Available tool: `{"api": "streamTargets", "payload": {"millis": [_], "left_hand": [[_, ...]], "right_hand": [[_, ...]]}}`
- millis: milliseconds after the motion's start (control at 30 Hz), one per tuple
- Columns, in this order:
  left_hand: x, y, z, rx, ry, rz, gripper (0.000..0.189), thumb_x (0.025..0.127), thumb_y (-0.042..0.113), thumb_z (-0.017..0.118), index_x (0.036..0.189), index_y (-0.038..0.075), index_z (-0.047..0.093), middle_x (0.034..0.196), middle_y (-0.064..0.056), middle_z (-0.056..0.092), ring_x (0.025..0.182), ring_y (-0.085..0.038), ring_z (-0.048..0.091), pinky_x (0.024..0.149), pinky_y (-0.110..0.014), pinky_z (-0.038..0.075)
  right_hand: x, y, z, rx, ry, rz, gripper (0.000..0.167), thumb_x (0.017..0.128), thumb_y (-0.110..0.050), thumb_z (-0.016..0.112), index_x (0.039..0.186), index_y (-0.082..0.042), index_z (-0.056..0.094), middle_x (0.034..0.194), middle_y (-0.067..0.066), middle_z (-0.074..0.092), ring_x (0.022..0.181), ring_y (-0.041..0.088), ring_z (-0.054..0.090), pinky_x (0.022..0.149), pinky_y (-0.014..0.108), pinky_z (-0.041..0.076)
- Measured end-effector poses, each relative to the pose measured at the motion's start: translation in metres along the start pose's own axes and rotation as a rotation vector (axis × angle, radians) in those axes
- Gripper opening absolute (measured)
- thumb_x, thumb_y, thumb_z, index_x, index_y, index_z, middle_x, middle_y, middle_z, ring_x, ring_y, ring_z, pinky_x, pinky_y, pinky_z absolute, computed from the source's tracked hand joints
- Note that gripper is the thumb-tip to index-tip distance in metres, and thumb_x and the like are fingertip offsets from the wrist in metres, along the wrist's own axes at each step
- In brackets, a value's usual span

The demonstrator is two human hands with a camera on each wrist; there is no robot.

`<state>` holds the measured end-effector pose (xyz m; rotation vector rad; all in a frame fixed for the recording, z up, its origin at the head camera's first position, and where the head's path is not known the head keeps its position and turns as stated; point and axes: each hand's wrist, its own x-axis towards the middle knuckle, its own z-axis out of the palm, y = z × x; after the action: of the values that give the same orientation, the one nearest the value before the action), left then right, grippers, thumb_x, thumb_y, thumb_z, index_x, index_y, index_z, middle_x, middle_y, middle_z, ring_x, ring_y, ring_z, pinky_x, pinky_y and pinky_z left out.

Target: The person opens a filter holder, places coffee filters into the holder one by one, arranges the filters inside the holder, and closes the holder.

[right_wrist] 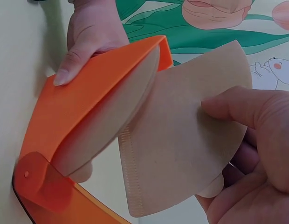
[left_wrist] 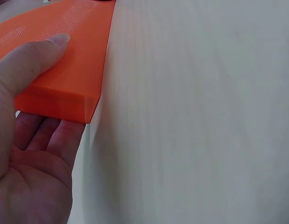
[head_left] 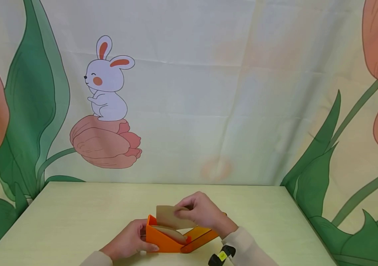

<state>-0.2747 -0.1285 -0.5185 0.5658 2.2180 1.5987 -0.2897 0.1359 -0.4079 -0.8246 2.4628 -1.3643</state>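
An orange coffee filter holder (head_left: pixel 162 241) stands on the table with its hinged lid (head_left: pixel 202 238) swung out to the right. My left hand (head_left: pixel 129 238) grips the holder's left end, thumb on the near face and fingers around the far side; the left wrist view shows the thumb on the orange wall (left_wrist: pixel 81 70). Between thumb and fingers, my right hand (head_left: pixel 202 213) pinches a brown paper coffee filter (right_wrist: pixel 177 135) by its curved edge. That filter is raised beside the holder's opening, its crimped seam showing. More brown filters (right_wrist: pixel 114 114) sit inside the holder.
The pale wooden table (head_left: pixel 92 210) stretches around both hands. Behind it hangs a cloth backdrop (head_left: pixel 182 92) printed with a rabbit and tulips. A black band with a yellow patch (head_left: pixel 222 255) is at the right wrist.
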Motion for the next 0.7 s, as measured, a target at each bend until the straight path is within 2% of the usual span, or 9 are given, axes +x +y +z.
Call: {"api": "streamTargets", "payload": {"millis": [200,367,533,700], "left_hand": [[0.0,0.0,0.0,-0.001,0.002,-0.007,0.055,0.079,0.021,0.089,0.129,0.013,0.066,0.12,0.0,0.074,0.103,-0.019,0.067,0.102,-0.042,0.056],[0.0,0.0,0.0,0.003,-0.004,-0.006,0.056,0.08,0.022,0.089,0.13,0.014,0.066,0.121,0.0,0.074,0.105,-0.018,0.067,0.103,-0.042,0.055],[0.001,0.0,-0.002,0.005,-0.01,-0.006,0.056,0.08,0.023,0.089,0.13,0.016,0.066,0.122,0.001,0.074,0.106,-0.018,0.067,0.103,-0.039,0.055],[0.001,0.0,-0.001,0.001,-0.005,-0.01,0.055,0.08,0.023,0.089,0.13,0.015,0.066,0.122,0.001,0.073,0.107,-0.019,0.067,0.105,-0.044,0.054]], "right_hand": [[0.001,0.004,0.007,-0.002,0.0,0.011,0.01,0.093,-0.014,0.076,0.098,-0.016,0.084,0.094,0.0,0.079,0.073,0.008,0.061,0.069,0.022,0.056],[0.002,0.005,0.012,-0.014,-0.02,-0.004,0.011,0.093,-0.012,0.074,0.098,-0.013,0.083,0.094,0.003,0.079,0.071,0.011,0.057,0.062,0.019,0.049],[0.003,0.005,0.017,-0.039,-0.035,0.01,0.012,0.093,-0.01,0.074,0.097,-0.015,0.084,0.091,0.0,0.078,0.066,0.01,0.052,0.054,0.019,0.039],[0.003,0.006,0.021,-0.065,-0.041,0.022,0.015,0.094,-0.011,0.071,0.095,-0.019,0.083,0.085,-0.007,0.077,0.061,0.008,0.05,0.05,0.019,0.036]]}}
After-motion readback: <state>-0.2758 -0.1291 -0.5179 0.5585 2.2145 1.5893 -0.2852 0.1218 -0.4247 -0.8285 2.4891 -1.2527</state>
